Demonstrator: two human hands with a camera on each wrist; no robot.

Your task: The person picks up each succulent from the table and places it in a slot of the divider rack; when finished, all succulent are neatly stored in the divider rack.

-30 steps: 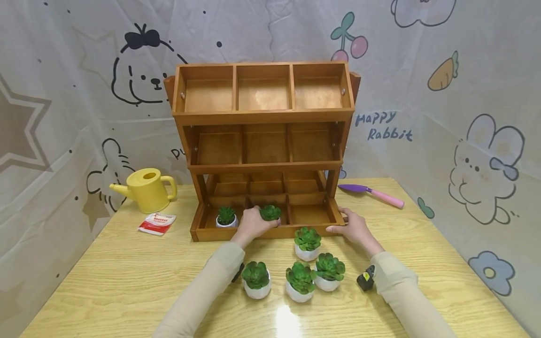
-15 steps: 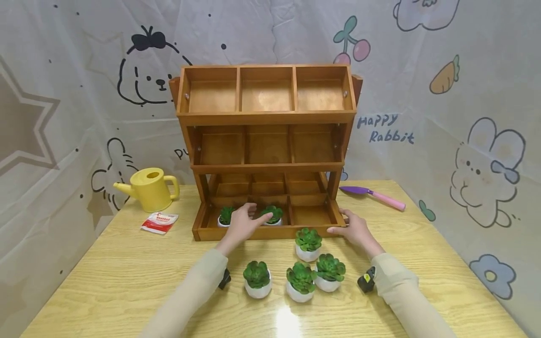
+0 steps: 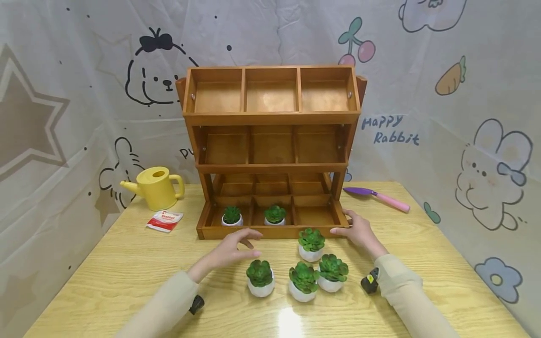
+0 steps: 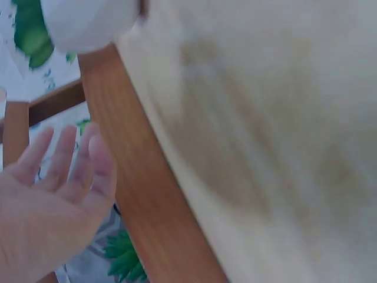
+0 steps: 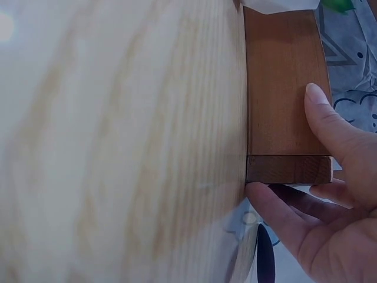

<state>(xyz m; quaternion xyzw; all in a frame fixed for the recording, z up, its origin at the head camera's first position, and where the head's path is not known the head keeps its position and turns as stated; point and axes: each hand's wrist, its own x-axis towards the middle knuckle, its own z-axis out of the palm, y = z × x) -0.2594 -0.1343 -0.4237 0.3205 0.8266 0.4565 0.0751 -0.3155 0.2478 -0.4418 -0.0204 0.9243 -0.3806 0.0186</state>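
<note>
Faux-looking succulents, white pots, six: two in the rack, four on the table.
Spiky succulent (image 3: 232, 216) and leafy succulent (image 3: 275, 215) are standing upright in the left and middle compartments of the bottom tray (image 3: 245, 233), wooden rack (image 3: 272, 119). On the table (image 3: 105, 281), rear succulent (image 3: 311, 245), front succulent (image 3: 303, 281), right-hand succulent (image 3: 332, 272) and left-hand succulent (image 3: 260, 279) are standing, the last nearest my left hand (image 3: 230, 249). That hand is hovering with nothing in it, fingers gently curved, thumb apart. My right hand (image 3: 359, 231) is pinching the tray's right front corner, thumb on the front board, fingers round the end. I am judging the pots light, smooth, slightly slippery, perhaps chippable, the leaves pliant; opposed thumb and fingers on the pot wall, below the leaves, are promising the surest hold.
</note>
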